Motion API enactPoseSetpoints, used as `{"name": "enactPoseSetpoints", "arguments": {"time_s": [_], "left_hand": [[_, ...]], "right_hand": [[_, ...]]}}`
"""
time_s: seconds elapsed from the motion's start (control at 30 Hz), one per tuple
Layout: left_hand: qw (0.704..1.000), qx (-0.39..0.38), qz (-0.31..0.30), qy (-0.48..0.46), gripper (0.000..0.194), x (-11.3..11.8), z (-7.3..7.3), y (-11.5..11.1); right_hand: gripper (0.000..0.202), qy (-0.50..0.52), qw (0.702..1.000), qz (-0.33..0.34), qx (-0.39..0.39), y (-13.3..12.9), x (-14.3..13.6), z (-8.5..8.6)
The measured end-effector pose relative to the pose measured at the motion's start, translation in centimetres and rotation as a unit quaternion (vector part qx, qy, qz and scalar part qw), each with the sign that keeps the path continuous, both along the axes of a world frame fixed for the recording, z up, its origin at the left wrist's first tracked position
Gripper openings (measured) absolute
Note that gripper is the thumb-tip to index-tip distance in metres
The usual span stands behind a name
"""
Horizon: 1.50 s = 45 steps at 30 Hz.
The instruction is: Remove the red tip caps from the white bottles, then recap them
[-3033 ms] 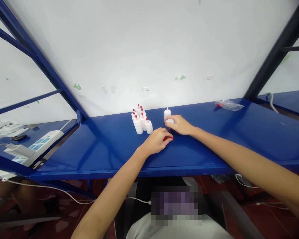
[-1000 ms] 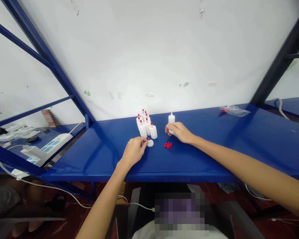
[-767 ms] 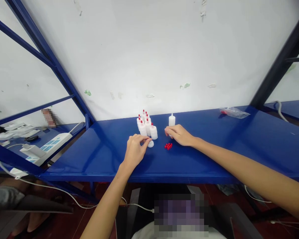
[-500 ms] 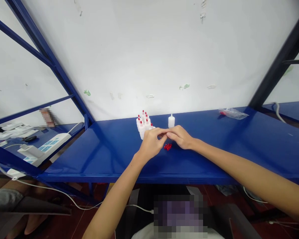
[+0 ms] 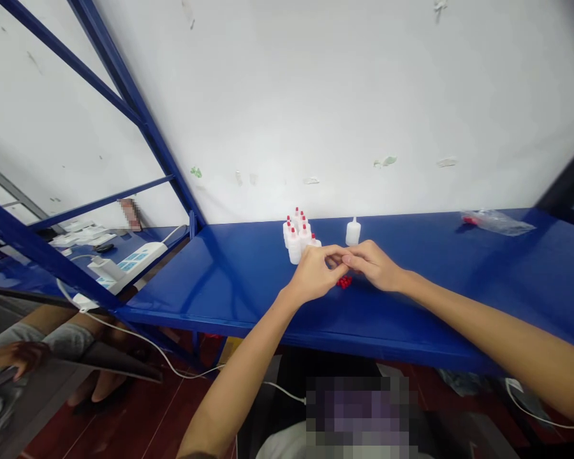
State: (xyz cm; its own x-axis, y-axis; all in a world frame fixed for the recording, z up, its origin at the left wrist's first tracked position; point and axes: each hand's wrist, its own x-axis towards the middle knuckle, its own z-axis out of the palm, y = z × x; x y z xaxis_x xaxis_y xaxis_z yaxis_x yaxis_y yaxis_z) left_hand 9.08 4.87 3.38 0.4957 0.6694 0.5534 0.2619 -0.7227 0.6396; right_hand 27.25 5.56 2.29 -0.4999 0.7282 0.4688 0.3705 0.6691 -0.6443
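Note:
My left hand (image 5: 318, 271) and my right hand (image 5: 374, 264) meet over the blue table, fingertips pinched together. Whatever lies between the fingers is hidden. Just below them is a small pile of red caps (image 5: 345, 282), partly covered by the left fingers. Behind my left hand stands a cluster of several white squeeze bottles (image 5: 294, 247) with red caps on their tips; the nearest is partly hidden by that hand. Beyond my right hand, one white bottle (image 5: 353, 233) stands upright with a bare pointed nozzle.
A clear plastic bag (image 5: 500, 222) with something red inside lies at the back right of the blue table (image 5: 210, 274). On the left, beyond the blue frame, is a white power strip (image 5: 141, 260) with a plug. A person's hand (image 5: 23, 357) shows at the lower left.
The whole view has shifted, so bottles and hands appear further right. My hands stay together in the same pinch, now covering more of the red caps. A person's hand has come into view at left.

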Motion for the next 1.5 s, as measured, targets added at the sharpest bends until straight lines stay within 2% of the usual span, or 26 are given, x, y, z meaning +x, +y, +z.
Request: {"name": "enactPoseSetpoints", "arguments": {"time_s": [0.17,0.27,0.33,0.4,0.5,0.57,0.63,0.77,0.87,0.93,1.0,1.07,1.13,1.17,1.27,1.4,1.5], "left_hand": [[0.995,-0.092,-0.007,-0.047,0.012,0.3,-0.6,-0.6],[0.996,-0.083,0.005,-0.043,0.012,0.0,-0.4,-1.1],[0.997,-0.033,0.048,-0.06,0.012,-1.0,0.0,-1.2],[0.989,0.018,0.119,-0.08,0.014,-2.6,0.3,-1.1],[0.976,0.043,0.207,-0.048,0.014,-5.4,0.5,-0.6],[0.973,0.032,0.227,0.0,0.018,-6.8,0.2,-0.2],[0.973,0.022,0.223,0.05,0.019,-7.3,-0.2,0.0],[0.972,0.013,0.198,0.127,0.019,-6.8,-1.0,0.4],[0.967,0.009,0.186,0.171,0.019,-6.3,-1.0,0.6],[0.965,0.03,0.209,0.154,0.02,-6.0,-0.8,0.4],[0.957,0.083,0.251,0.118,0.019,-5.7,-0.5,-0.2],[0.947,0.133,0.27,0.115,0.029,-5.2,-0.4,-1.1],[0.952,0.128,0.232,0.154,0.042,-4.5,-0.5,-1.8],[0.958,0.103,0.198,0.178,0.041,-4.1,-0.6,-2.1],[0.963,0.032,0.116,0.242,0.02,-3.0,-1.3,-2.3],[0.948,0.05,0.106,0.295,0.014,-2.0,-2.0,-1.8],[0.939,0.074,0.104,0.319,0.013,-1.7,-2.1,-1.4]], "right_hand": [[0.051,0.007,0.999,0.033,-0.02,-0.4,-0.3,0.2],[0.046,0.015,0.999,0.04,-0.017,-0.4,-0.4,0.2],[0.041,0.023,0.999,0.022,-0.011,-0.2,-0.3,0.0],[0.037,0.023,1.0,-0.009,-0.01,0.3,-0.1,-0.3],[0.03,0.006,0.998,-0.065,-0.01,1.0,0.4,-0.7],[0.026,-0.007,0.996,-0.086,-0.015,1.4,0.5,-1.0],[0.026,-0.008,0.995,-0.098,-0.023,1.7,0.5,-1.1],[0.032,-0.004,0.992,-0.118,-0.041,2.1,0.4,-1.3],[0.036,-0.019,0.99,-0.125,-0.057,2.3,0.5,-1.6],[0.037,-0.03,0.988,-0.138,-0.058,2.4,0.6,-1.7],[0.038,-0.04,0.987,-0.147,-0.054,2.4,0.6,-1.8],[0.039,-0.045,0.987,-0.147,-0.051,2.4,0.6,-1.7],[0.04,-0.043,0.988,-0.142,-0.04,2.4,0.5,-1.6],[0.04,-0.04,0.989,-0.14,-0.03,2.4,0.4,-1.6],[0.04,-0.029,0.99,-0.14,-0.009,2.4,0.4,-1.5],[0.038,-0.042,0.991,-0.127,-0.028,2.3,0.5,-1.7],[0.028,-0.038,0.991,-0.121,-0.03,2.0,0.4,-1.7]]}}
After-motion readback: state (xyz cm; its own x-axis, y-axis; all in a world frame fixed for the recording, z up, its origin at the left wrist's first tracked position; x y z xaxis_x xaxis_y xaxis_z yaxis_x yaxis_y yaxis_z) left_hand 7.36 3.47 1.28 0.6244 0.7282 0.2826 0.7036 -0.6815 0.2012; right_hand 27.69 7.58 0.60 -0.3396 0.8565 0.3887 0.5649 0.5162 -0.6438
